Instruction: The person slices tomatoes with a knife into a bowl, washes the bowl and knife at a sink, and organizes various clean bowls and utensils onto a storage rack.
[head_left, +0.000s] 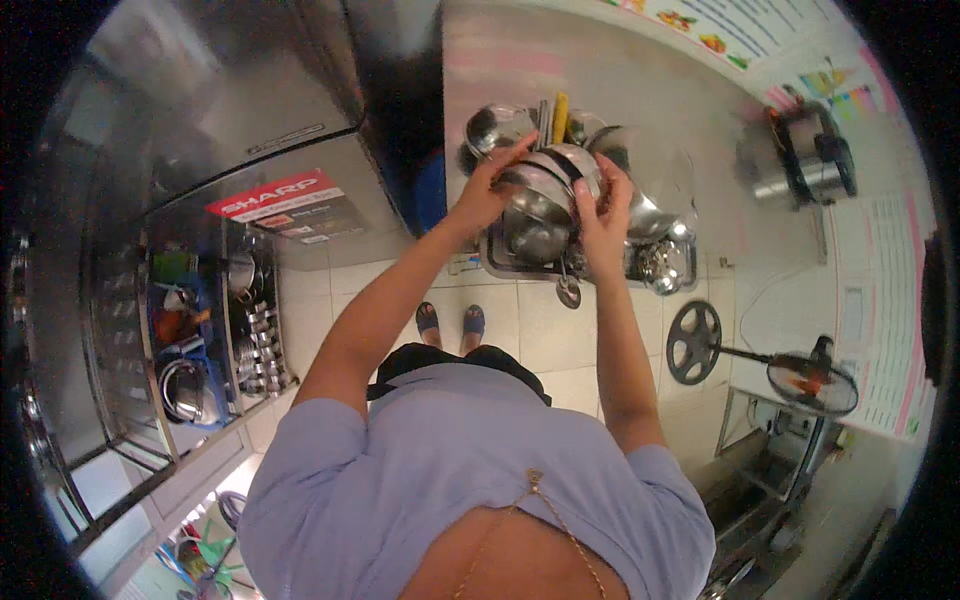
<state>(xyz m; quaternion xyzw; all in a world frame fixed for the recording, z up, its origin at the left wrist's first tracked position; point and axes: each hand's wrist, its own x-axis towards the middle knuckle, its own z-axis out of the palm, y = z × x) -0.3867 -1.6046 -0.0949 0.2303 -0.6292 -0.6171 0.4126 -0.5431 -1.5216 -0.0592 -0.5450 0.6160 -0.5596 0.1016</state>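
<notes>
Two shiny stainless-steel bowls are held close together over a loaded metal tray, with a dark gap between their rims. My left hand (486, 193) grips the left bowl (538, 191), its index finger stretched towards the back. The right bowl (574, 165) is held by my right hand (604, 214), thumb at its near side. Under and around them, steelware fills the rectangular tray (499, 266). A ladle or large spoon (568, 291) sticks out over the tray's front edge. Behind the bowls stand a yellow handle (561, 116) and another steel bowl (499, 127).
The tray rests on a steel-topped table (510, 56). A Sharp-branded refrigerator (300, 172) stands at left, beside a rack (225, 315) of pots and metalware. At right are a standing fan (811, 384) with a round base (694, 343) and a black-and-silver appliance (806, 161).
</notes>
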